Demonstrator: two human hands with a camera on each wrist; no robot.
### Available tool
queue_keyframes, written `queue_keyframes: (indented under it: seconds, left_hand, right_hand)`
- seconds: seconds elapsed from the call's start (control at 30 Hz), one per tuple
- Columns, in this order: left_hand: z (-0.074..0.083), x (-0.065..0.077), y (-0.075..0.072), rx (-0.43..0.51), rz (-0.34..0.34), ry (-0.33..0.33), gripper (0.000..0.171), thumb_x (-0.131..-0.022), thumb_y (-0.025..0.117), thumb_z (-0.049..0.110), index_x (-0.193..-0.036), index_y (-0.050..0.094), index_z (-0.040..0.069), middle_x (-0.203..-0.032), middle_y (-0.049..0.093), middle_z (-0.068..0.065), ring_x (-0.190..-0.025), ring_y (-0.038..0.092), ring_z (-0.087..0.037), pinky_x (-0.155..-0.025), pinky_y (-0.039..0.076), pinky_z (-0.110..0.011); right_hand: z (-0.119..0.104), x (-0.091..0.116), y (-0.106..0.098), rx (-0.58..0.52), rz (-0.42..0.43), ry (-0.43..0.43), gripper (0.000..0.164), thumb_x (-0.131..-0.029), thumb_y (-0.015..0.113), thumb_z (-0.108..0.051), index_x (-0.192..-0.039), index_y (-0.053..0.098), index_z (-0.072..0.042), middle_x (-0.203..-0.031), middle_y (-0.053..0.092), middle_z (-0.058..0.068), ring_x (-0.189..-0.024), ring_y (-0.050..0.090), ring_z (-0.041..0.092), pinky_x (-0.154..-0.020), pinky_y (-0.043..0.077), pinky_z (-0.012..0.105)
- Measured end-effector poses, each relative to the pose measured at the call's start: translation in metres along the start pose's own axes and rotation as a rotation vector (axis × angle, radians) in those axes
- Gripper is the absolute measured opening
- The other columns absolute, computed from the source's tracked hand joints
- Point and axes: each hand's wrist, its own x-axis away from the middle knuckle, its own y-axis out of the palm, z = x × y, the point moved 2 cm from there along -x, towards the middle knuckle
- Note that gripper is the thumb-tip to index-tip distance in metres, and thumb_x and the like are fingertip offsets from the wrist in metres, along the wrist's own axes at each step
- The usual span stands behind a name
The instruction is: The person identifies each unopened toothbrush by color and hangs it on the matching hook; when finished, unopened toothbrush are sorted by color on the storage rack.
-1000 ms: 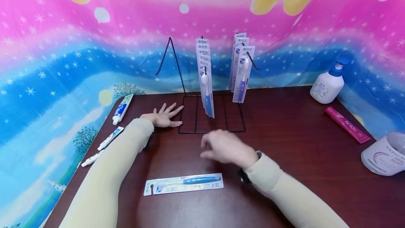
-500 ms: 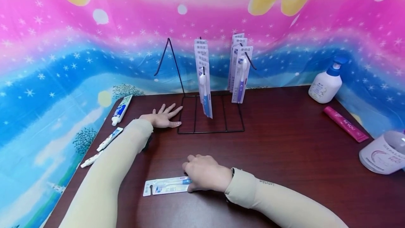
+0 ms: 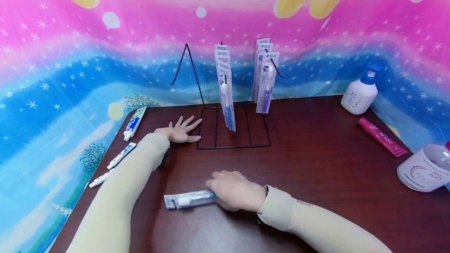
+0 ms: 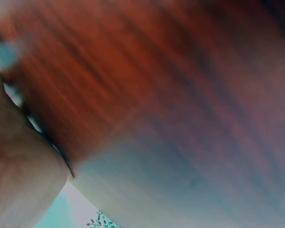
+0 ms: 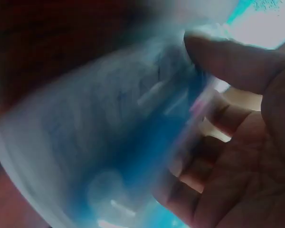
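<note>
My right hand (image 3: pixel 236 190) grips a packaged blue toothbrush (image 3: pixel 195 199) by its handle end, just above the front of the table. In the right wrist view the thumb and fingers pinch the blurred pack (image 5: pixel 99 123) between them. My left hand (image 3: pixel 179 131) lies flat with fingers spread, touching the left side of the black wire rack (image 3: pixel 233 147). On the rack's middle hook hang several blue toothbrush packs (image 3: pixel 227 100). Purple toothbrush packs (image 3: pixel 266 85) hang on the right hook, while the left hook (image 3: pixel 179 63) carries nothing.
Toothpaste tubes (image 3: pixel 135 123) lie along the table's left edge beside my left forearm. At the right stand a white pump bottle (image 3: pixel 359 96) and a white tub (image 3: pixel 423 169), with a pink tube (image 3: pixel 382 137) lying between them. A patterned cloth backs the table (image 3: pixel 309 147).
My right hand came down to the toothbrush pack on the table, took hold of it, and has raised it slightly with a tilt. The left hand stays in place by the rack.
</note>
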Motion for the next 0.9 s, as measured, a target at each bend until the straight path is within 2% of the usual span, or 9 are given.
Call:
queue_keyframes:
  seconds: [0.17,0.33,0.37,0.5,0.57,0.6,0.63,0.7,0.9]
  left_hand:
    - [0.005,0.005,-0.003,-0.013,-0.008,0.011,0.087,-0.075,0.032,0.081,-0.144,-0.005,0.044,-0.152,-0.014,0.007,-0.135,-0.018,-0.032,-0.099,-0.006,-0.065]
    - [0.011,0.014,-0.007,-0.037,0.005,0.069,0.087,-0.080,0.037,0.075,-0.148,0.000,0.036,-0.154,-0.008,-0.003,-0.135,-0.012,-0.040,-0.097,-0.003,-0.067]
    - [0.012,0.017,-0.009,-0.011,-0.005,0.033,0.090,-0.079,0.040,0.075,-0.148,0.001,0.033,-0.153,-0.008,-0.004,-0.135,-0.012,-0.041,-0.098,-0.002,-0.067]
    - [0.006,0.013,-0.005,0.009,-0.016,0.004,0.093,-0.075,0.041,0.078,-0.147,0.001,0.037,-0.153,-0.009,-0.001,-0.135,-0.016,-0.035,-0.099,-0.004,-0.065]
    - [0.005,0.010,-0.003,0.055,-0.027,-0.014,0.090,-0.076,0.040,0.077,-0.146,-0.001,0.039,-0.153,-0.012,0.000,-0.134,-0.020,-0.035,-0.097,-0.008,-0.067]
    - [0.005,0.008,-0.002,0.037,-0.019,0.027,0.087,-0.077,0.038,0.077,-0.146,-0.001,0.041,-0.153,-0.012,0.000,-0.134,-0.020,-0.035,-0.095,-0.010,-0.067]
    - [0.004,0.008,-0.002,0.033,-0.016,0.035,0.086,-0.078,0.038,0.077,-0.145,-0.002,0.042,-0.153,-0.013,0.002,-0.134,-0.019,-0.036,-0.095,-0.009,-0.068]
    - [0.003,0.007,-0.001,0.040,-0.009,0.057,0.085,-0.079,0.040,0.074,-0.146,-0.002,0.041,-0.153,-0.012,-0.001,-0.133,-0.019,-0.038,-0.094,-0.009,-0.069]
    - [0.012,0.016,-0.008,0.008,-0.002,0.064,0.085,-0.081,0.036,0.074,-0.147,-0.003,0.038,-0.153,-0.011,-0.002,-0.135,-0.016,-0.038,-0.097,-0.006,-0.067]
  right_hand:
    - [0.022,0.016,-0.025,-0.138,0.128,-0.004,0.016,-0.077,0.066,-0.010,-0.087,0.059,-0.021,-0.079,0.051,-0.011,-0.067,0.051,0.007,-0.052,0.044,0.026]
    - [0.044,0.033,-0.054,-0.335,0.315,0.040,0.018,-0.082,0.066,-0.014,-0.095,0.059,-0.023,-0.079,0.056,-0.014,-0.063,0.051,0.005,-0.055,0.044,0.023]
    - [0.047,0.036,-0.060,-0.373,0.358,0.058,0.018,-0.082,0.067,-0.016,-0.097,0.059,-0.023,-0.079,0.057,-0.013,-0.063,0.051,0.005,-0.056,0.044,0.024]
    - [0.062,0.043,-0.080,-0.496,0.504,0.166,0.023,-0.082,0.071,-0.023,-0.100,0.059,-0.025,-0.082,0.060,-0.011,-0.066,0.054,0.007,-0.058,0.045,0.026]
    - [0.068,0.045,-0.084,-0.548,0.554,0.218,0.025,-0.080,0.073,-0.025,-0.101,0.058,-0.026,-0.087,0.062,-0.009,-0.070,0.055,0.009,-0.059,0.047,0.027]
    - [0.071,0.045,-0.085,-0.572,0.574,0.241,0.026,-0.080,0.073,-0.025,-0.101,0.058,-0.026,-0.089,0.062,-0.008,-0.071,0.056,0.009,-0.060,0.048,0.027]
    - [0.074,0.044,-0.085,-0.596,0.591,0.253,0.027,-0.080,0.073,-0.025,-0.102,0.057,-0.025,-0.092,0.063,-0.006,-0.073,0.058,0.010,-0.060,0.049,0.028]
    - [0.079,0.043,-0.084,-0.645,0.627,0.271,0.029,-0.079,0.073,-0.024,-0.104,0.057,-0.022,-0.099,0.064,-0.002,-0.077,0.061,0.011,-0.063,0.052,0.031]
    - [0.091,0.035,-0.079,-0.729,0.709,0.284,0.029,-0.080,0.072,-0.021,-0.105,0.057,-0.016,-0.108,0.064,0.003,-0.081,0.065,0.012,-0.065,0.054,0.038]
